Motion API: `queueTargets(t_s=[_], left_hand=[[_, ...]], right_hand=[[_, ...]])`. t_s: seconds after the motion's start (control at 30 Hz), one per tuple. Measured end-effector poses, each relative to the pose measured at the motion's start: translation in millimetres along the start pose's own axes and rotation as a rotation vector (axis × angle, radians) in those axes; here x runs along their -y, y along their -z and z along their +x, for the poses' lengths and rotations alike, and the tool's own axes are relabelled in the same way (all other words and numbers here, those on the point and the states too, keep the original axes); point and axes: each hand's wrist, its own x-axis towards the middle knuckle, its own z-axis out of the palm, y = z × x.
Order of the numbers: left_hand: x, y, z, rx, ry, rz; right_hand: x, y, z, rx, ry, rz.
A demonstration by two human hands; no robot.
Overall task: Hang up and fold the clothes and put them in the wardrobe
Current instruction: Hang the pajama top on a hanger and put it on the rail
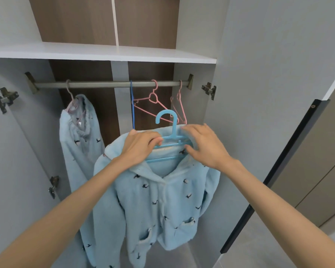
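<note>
done: pyjama bottoms (79, 136) on rail (104, 84) | wip: pyjama top (159, 200) on blue hanger (169, 120), unhooked; left hand (141, 146) grips hanger, right hand (203, 144) pinches its collar | todo: hook onto rail

Lighting is bright, soft and pretty even, looks like it comes from above and behind the camera. The flat white shelf board (104, 53) across the upper half is the brightest bit, and it drops a soft shadow onto the brown wood-grain back panels (81, 74) right under it. The lower middle, behind the fluffy light blue pyjama top (159, 200), goes dimmer. Focus is decent in the centre: the light blue plastic hanger (174, 126) has crisp edges, the fleece looks a bit mushy. Heavy wide-angle warp though: the shelf bows, the black door edge strip (276, 171) on the right leans hard, and the bare forearms (56, 219) balloon toward the bottom corners.
</note>
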Motion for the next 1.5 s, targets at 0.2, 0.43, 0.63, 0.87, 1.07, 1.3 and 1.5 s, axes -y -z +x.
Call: queueTargets(t_s=[0.2,0.43,0.63,0.87,1.07,1.3,1.5], left_hand=[[-5,8,1,0.076,-0.083,0.046],[31,19,-8,-0.068,0.153,0.21],[34,22,-10,-0.079,0.306,0.224],[22,22,3,0.011,0.229,0.485],[3,18,3,-0.02,0.267,0.322],[24,-1,-31,0.041,0.451,0.059],[63,14,-20,-0.082,0.526,-0.198]], right_hand=[[3,-7,6,0.198,-0.001,-0.027],[8,-22,4,0.033,-0.159,0.088],[14,-17,10,-0.021,-0.125,0.057],[19,-19,5,-0.027,-0.165,-0.055],[17,-26,2,0.039,-0.253,-0.128],[23,-29,3,0.04,-0.305,-0.016],[17,-22,4,-0.038,-0.252,0.096]])
